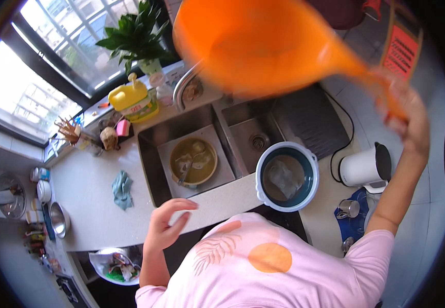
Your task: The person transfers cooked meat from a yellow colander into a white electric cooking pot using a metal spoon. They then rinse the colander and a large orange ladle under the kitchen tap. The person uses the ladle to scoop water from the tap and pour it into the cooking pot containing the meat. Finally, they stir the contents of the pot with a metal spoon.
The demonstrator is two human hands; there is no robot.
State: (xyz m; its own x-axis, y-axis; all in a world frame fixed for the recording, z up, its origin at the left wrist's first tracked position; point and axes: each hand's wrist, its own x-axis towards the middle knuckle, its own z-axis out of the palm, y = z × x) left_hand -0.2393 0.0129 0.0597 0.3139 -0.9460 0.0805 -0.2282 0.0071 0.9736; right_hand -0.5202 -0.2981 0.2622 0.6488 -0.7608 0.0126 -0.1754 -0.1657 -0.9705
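Observation:
High on the right, my right hand (406,110) is closed round the handle of a large orange plastic scoop (263,49). Motion smears the scoop, and its bowl hangs above the sink and hides part of the wall. My left hand (168,225) is held in front of the sink's near edge, fingers loosely bent and thumb apart, with nothing in it. Beyond it, a round bowl (211,180) of cloudy liquid with a spoon (184,177) sits in the left basin (168,136). A pale blue bucket (312,177) on the counter holds water and a clear plastic bag (285,177).
A curved tap (181,87) rises behind the double sink. A yellow jug (132,102), potted plant (137,36) and pink sponge (122,128) line the window side. A teal cloth (122,190) lies on the left counter (91,210). A white kettle (358,168) stands right; a waste bin (114,267) sits lower left.

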